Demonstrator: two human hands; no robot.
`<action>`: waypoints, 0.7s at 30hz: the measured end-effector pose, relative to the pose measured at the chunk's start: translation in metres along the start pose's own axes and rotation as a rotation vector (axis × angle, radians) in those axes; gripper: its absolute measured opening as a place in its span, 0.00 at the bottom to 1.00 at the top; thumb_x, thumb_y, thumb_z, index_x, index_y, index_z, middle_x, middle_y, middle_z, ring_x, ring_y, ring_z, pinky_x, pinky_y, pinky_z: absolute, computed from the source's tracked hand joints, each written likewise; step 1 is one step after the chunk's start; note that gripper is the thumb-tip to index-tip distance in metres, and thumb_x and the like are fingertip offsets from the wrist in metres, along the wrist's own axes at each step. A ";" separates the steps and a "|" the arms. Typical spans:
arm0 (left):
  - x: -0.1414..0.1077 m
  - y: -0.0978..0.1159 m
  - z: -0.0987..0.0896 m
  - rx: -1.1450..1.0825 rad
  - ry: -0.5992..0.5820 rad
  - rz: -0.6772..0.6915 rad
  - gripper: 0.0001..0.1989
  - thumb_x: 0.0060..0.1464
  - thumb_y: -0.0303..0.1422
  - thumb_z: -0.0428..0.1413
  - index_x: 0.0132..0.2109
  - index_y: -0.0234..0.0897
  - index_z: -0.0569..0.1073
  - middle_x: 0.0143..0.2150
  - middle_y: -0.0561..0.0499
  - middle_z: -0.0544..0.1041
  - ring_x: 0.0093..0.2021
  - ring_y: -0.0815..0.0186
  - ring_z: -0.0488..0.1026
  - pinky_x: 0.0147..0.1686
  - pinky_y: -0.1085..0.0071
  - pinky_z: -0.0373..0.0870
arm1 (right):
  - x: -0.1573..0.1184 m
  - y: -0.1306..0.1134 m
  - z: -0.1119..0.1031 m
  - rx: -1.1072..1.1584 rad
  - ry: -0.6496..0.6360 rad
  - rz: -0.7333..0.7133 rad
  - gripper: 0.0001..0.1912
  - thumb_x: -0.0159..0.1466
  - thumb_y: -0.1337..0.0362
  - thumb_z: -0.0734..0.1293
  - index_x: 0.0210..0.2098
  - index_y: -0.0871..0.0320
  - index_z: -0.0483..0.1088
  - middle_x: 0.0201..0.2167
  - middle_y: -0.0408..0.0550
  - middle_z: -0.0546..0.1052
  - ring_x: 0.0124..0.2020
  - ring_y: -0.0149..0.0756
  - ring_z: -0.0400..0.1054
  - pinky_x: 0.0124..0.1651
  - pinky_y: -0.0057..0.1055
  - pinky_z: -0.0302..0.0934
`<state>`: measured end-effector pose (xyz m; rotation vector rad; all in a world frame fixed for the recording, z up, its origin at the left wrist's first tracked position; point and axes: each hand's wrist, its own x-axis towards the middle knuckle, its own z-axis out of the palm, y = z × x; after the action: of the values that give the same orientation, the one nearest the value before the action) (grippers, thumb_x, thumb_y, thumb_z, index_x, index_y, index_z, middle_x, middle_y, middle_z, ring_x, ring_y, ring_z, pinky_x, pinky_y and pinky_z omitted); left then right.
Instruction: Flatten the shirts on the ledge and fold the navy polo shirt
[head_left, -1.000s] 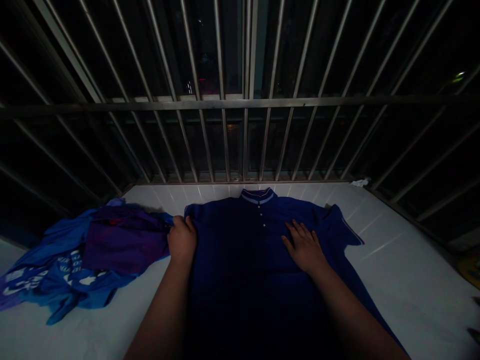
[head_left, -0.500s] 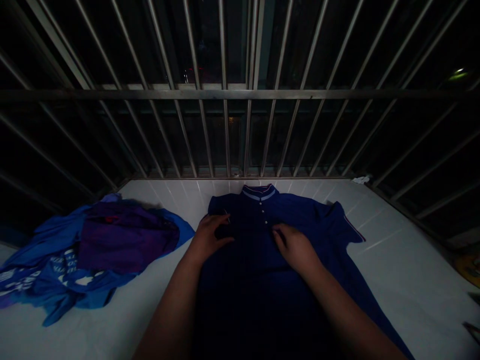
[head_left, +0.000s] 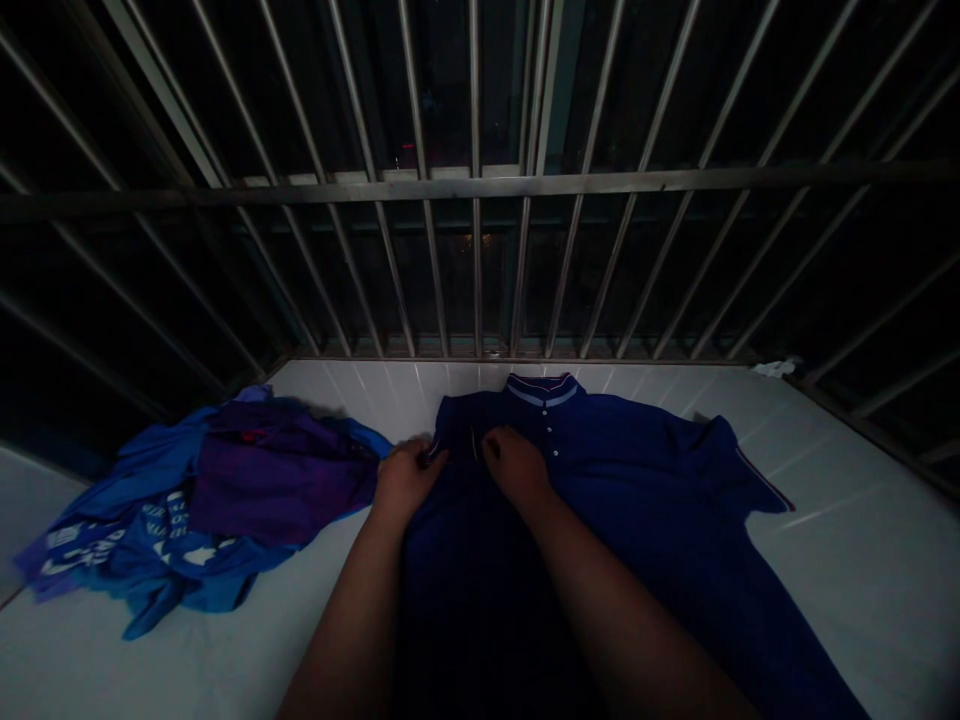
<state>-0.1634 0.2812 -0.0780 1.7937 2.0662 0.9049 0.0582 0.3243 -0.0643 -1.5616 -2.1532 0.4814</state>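
A dark blue polo shirt [head_left: 600, 500] lies front up on the white tiled surface, its striped collar at the far end and its buttons showing. At the shirt's left edge, my left hand [head_left: 409, 480] pinches the trimmed fabric of the sleeve. My right hand [head_left: 516, 465] rests on the left chest area, fingers closed at a pale-edged bit of the sleeve; the fingertips are partly hidden. The right sleeve [head_left: 757, 475] lies spread out to the side.
A heap of blue and purple clothes [head_left: 277, 480] with white lettering lies on the left. Metal bars [head_left: 480, 185] in front of a dark window close off the far side. A small white crumpled thing [head_left: 776, 368] sits in the far right corner.
My right hand has moved left from beside the buttons to the left sleeve. My left hand has closed on the sleeve's edge. The view has shifted slightly left.
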 end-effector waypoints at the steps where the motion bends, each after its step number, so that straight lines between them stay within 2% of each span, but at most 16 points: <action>1: 0.000 0.000 -0.001 -0.048 -0.008 0.001 0.16 0.64 0.48 0.60 0.35 0.43 0.80 0.35 0.49 0.83 0.38 0.56 0.81 0.41 0.65 0.70 | 0.000 0.002 0.000 0.018 0.014 -0.006 0.08 0.78 0.63 0.66 0.48 0.52 0.79 0.49 0.51 0.84 0.49 0.42 0.81 0.51 0.35 0.69; 4: 0.009 -0.001 -0.009 -0.238 0.066 -0.078 0.20 0.65 0.52 0.56 0.35 0.42 0.80 0.28 0.53 0.79 0.31 0.61 0.76 0.34 0.68 0.66 | -0.002 0.003 0.003 0.121 0.024 -0.056 0.09 0.78 0.63 0.65 0.51 0.52 0.79 0.46 0.49 0.86 0.47 0.41 0.82 0.52 0.34 0.70; 6: 0.023 -0.003 -0.020 -0.330 0.144 -0.162 0.23 0.63 0.55 0.57 0.34 0.41 0.79 0.26 0.55 0.77 0.28 0.63 0.74 0.31 0.69 0.64 | -0.003 0.002 0.007 0.206 -0.010 -0.145 0.10 0.78 0.64 0.65 0.54 0.52 0.78 0.47 0.49 0.86 0.48 0.41 0.82 0.53 0.35 0.71; 9: 0.046 -0.004 -0.039 -0.514 0.151 -0.353 0.24 0.58 0.58 0.62 0.35 0.40 0.78 0.24 0.56 0.74 0.25 0.65 0.70 0.28 0.71 0.64 | -0.007 -0.001 0.013 0.274 -0.085 -0.355 0.16 0.75 0.66 0.69 0.60 0.52 0.77 0.54 0.50 0.86 0.58 0.42 0.79 0.65 0.41 0.69; 11: 0.052 -0.001 -0.050 -0.736 0.093 -0.404 0.28 0.59 0.61 0.62 0.43 0.38 0.79 0.29 0.52 0.79 0.27 0.64 0.74 0.29 0.70 0.69 | -0.009 -0.003 0.016 0.252 -0.136 -0.452 0.22 0.72 0.67 0.72 0.64 0.49 0.76 0.62 0.50 0.83 0.68 0.46 0.73 0.75 0.52 0.61; 13: 0.045 0.002 -0.056 -0.945 -0.003 -0.291 0.35 0.64 0.64 0.57 0.57 0.38 0.78 0.42 0.44 0.86 0.38 0.59 0.83 0.38 0.65 0.78 | -0.011 -0.003 0.018 0.230 -0.164 -0.478 0.26 0.70 0.68 0.73 0.66 0.47 0.74 0.67 0.50 0.80 0.73 0.49 0.67 0.79 0.62 0.51; 15: 0.026 -0.001 -0.054 -0.990 -0.078 -0.103 0.41 0.65 0.65 0.55 0.70 0.40 0.71 0.57 0.38 0.85 0.55 0.53 0.84 0.52 0.58 0.81 | -0.010 -0.002 0.020 0.263 -0.152 -0.454 0.26 0.71 0.68 0.72 0.66 0.49 0.73 0.67 0.53 0.79 0.73 0.48 0.68 0.79 0.62 0.53; 16: 0.014 -0.005 -0.051 -0.930 -0.101 -0.022 0.43 0.64 0.64 0.59 0.74 0.42 0.68 0.63 0.36 0.82 0.63 0.50 0.81 0.58 0.55 0.80 | -0.010 -0.001 0.022 0.301 -0.133 -0.430 0.25 0.71 0.69 0.71 0.66 0.51 0.72 0.66 0.55 0.80 0.71 0.47 0.70 0.77 0.58 0.57; 18: -0.007 -0.015 -0.040 -0.701 -0.127 0.078 0.50 0.54 0.59 0.71 0.76 0.43 0.66 0.72 0.36 0.76 0.72 0.45 0.73 0.68 0.49 0.73 | -0.007 0.001 0.025 0.384 -0.077 -0.357 0.24 0.72 0.69 0.69 0.67 0.55 0.69 0.62 0.57 0.81 0.67 0.46 0.74 0.72 0.52 0.64; 20: -0.022 -0.023 -0.027 -0.454 -0.159 0.132 0.55 0.43 0.49 0.78 0.75 0.43 0.68 0.75 0.36 0.74 0.75 0.40 0.70 0.73 0.44 0.66 | -0.005 0.003 0.027 0.436 -0.022 -0.288 0.28 0.72 0.69 0.69 0.69 0.55 0.64 0.59 0.56 0.83 0.66 0.45 0.75 0.71 0.50 0.66; 21: -0.025 -0.025 -0.021 -0.369 -0.169 0.157 0.54 0.43 0.45 0.78 0.75 0.43 0.70 0.75 0.37 0.74 0.75 0.40 0.69 0.75 0.43 0.64 | -0.005 0.004 0.028 0.443 -0.003 -0.273 0.30 0.72 0.69 0.70 0.71 0.55 0.62 0.58 0.55 0.83 0.66 0.45 0.74 0.71 0.50 0.65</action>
<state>-0.1905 0.2499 -0.0820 1.7752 1.5542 1.0554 0.0478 0.3205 -0.0906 -1.0122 -2.0397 0.8001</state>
